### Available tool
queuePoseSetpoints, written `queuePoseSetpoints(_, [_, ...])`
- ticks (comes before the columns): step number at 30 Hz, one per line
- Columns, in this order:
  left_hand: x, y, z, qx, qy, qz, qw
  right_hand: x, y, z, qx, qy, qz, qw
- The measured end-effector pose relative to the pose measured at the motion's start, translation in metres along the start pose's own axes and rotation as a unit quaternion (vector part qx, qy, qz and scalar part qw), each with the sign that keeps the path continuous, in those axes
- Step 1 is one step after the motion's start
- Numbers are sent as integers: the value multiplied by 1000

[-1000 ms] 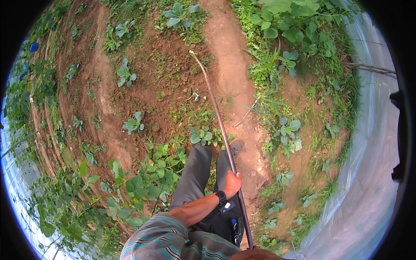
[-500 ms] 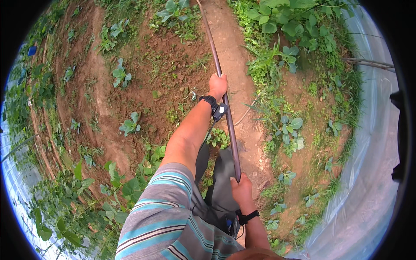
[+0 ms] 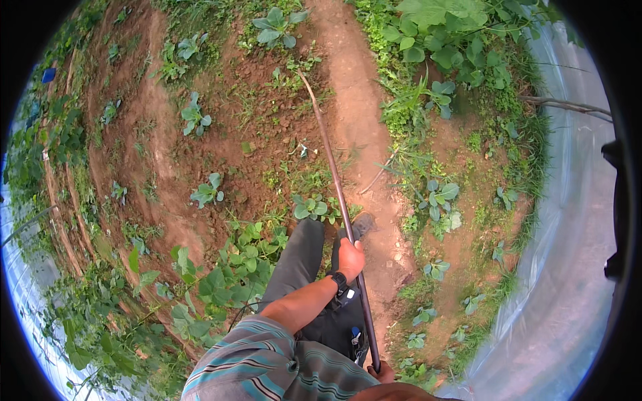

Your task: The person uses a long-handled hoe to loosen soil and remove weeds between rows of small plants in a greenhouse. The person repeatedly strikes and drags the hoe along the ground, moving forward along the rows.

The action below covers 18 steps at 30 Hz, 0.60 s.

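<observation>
Hands [image 3: 350,257] grip long pole [image 3: 332,174], far end on soil [image 3: 267,134].

I wear a short-sleeved shirt [image 3: 267,357] striped in teal, grey and dull red, its sleeve ending above my left elbow. A black band with a small dark face sits on the wrist of my left hand [image 3: 350,257]. My trousers [image 3: 301,257] are dark grey. One dark shoe [image 3: 362,224] shows at the far end. My right hand [image 3: 384,371] is bare at the near edge.
</observation>
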State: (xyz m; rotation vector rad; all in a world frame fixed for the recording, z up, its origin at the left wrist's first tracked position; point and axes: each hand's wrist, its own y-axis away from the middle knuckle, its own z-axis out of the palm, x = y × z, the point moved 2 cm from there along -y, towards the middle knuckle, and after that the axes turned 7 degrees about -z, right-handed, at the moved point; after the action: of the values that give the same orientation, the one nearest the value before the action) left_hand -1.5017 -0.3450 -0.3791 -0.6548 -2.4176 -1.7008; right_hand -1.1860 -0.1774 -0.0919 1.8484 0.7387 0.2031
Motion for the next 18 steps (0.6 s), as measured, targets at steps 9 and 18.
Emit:
queuePoseSetpoints(9, [-55,88,-15,-150,98,-96,979,55,103,-13,-2,25,10,1000])
queuePoseSetpoints(18, [83,-38,-208,-7,-85,176,981,-159,-54,-62,-60,-102,-167,979])
